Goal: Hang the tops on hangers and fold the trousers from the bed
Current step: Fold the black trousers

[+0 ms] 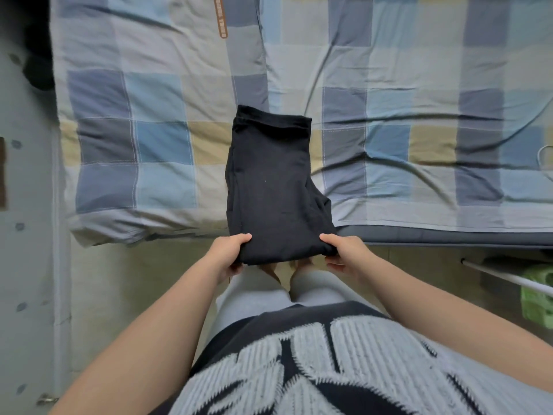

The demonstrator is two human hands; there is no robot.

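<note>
Black fabric, one pair of folded trousers (270, 187), lying on the near part of the bed (419, 94) with the waistband at the far end and the folded end hanging just past the mattress edge toward the person. Two hands on it, one at each near corner. The left hand (229, 254) is closed on the left corner, thumb on top of the cloth, fingers tucked underneath. The right hand (344, 254) pinches the right corner the same way, thumb over the top, fingers curled below. So both are clamped on that near edge, lifting it a little off the bed's side.

The cover is a checked quilt in blue, grey-blue, pale grey and beige squares, wrinkled across the right half. One brown strip label (220, 16) runs along the quilt near the top; there is lettering on it, but too blurred to read. No other writing to be made out anywhere.

One white rail (508, 277) slants in at the lower right, with a green object (538, 298) just beside it. At the right edge of the bed a thin white loop (543, 160) peeks in, and I cannot tell what it is.
</note>
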